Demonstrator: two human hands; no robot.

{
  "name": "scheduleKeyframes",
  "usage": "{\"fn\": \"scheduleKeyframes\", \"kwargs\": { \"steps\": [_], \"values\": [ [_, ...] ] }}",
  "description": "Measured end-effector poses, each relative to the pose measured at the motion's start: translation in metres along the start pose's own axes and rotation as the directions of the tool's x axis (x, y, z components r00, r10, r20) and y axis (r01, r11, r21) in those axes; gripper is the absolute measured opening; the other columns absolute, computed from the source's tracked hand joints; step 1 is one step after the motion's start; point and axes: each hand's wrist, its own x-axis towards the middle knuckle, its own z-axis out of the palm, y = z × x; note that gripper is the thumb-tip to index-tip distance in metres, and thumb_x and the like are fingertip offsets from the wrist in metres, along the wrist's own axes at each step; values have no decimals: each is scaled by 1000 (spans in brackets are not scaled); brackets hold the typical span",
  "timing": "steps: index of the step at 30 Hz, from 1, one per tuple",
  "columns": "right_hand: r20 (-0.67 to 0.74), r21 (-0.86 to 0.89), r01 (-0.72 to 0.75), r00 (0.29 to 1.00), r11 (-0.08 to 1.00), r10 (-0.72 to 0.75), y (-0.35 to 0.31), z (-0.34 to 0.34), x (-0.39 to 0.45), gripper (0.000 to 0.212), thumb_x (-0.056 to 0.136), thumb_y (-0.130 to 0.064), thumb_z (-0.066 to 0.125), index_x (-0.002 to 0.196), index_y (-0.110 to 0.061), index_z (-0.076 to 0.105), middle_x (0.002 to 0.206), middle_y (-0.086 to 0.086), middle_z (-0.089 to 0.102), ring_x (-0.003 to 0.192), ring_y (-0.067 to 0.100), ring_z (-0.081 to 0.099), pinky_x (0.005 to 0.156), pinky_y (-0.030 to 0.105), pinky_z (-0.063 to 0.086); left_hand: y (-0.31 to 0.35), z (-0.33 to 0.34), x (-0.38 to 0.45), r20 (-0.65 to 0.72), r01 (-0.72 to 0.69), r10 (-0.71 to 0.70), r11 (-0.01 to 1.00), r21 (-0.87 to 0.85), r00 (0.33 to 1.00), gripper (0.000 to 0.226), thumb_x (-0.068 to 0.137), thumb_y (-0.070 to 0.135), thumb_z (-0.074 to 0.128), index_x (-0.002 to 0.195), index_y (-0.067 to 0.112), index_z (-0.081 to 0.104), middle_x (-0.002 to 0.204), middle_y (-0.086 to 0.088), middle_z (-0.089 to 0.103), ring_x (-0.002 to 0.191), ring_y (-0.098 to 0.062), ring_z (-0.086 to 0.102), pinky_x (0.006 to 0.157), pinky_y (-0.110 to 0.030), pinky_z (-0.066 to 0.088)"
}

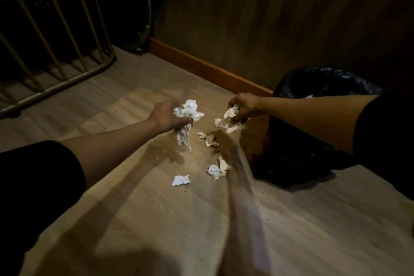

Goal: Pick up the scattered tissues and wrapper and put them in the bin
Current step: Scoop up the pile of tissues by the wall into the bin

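My left hand [164, 116] is closed around a bunch of crumpled white tissues [189, 111], with a strand hanging down toward the floor. My right hand [243, 104] grips another crumpled tissue wad [228, 120] just left of the bin [324, 83], which is lined with a black bag. On the wooden floor below my hands lie loose pieces: a small tissue [209, 139], a pair of tissue scraps [218, 169], and a flat white wrapper-like piece [181, 180].
A metal railing [56, 56] stands at the left. A wood-panelled wall with an orange skirting board [201, 67] runs behind. The black bin bag drapes onto the floor [291, 175] at the bin's base.
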Motion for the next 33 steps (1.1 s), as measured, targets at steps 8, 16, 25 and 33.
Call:
{"fn": "scheduleKeyframes", "kwargs": {
  "steps": [8, 16, 25, 33],
  "values": [
    [-265, 362, -25, 956, 932, 129, 0, -92, -115, 30, 80, -8, 79, 108, -5, 68, 85, 6, 70, 67, 11, 66, 55, 20, 55, 129, -17, 14, -223, -183, 74, 834, -521, 972, 43, 73, 35, 81, 111, 20, 66, 96, 5, 71, 92, -14, 70, 81, -37, 60],
    [-359, 649, 25, 891, 760, 278, 61, -138, -207, 37, 78, -8, 80, 112, -4, 67, 105, 9, 73, 100, 21, 69, 93, 37, 56, 267, 18, 20, -257, -366, 261, 694, -620, 930, 51, 69, 30, 84, 116, 22, 64, 113, -1, 70, 101, -17, 68, 90, -39, 57],
    [-380, 778, -96, 715, 621, 587, 116, -130, -279, 37, 83, -15, 77, 115, 1, 66, 107, 12, 70, 90, 20, 71, 69, 29, 61, 333, 83, 13, -195, -345, 285, 789, -509, 939, 45, 82, 22, 74, 121, 20, 54, 132, -7, 52, 120, -23, 51, 91, -28, 45],
    [-353, 846, -70, 670, 528, 654, 109, -127, -282, 31, 92, -12, 67, 120, 2, 61, 121, 19, 63, 96, 26, 70, 61, 30, 63, 305, 95, 12, 130, -270, 340, 884, -382, 931, 60, 86, 17, 61, 142, 30, 45, 133, -6, 54, 97, -27, 64, 75, -35, 54]
  ]
}}
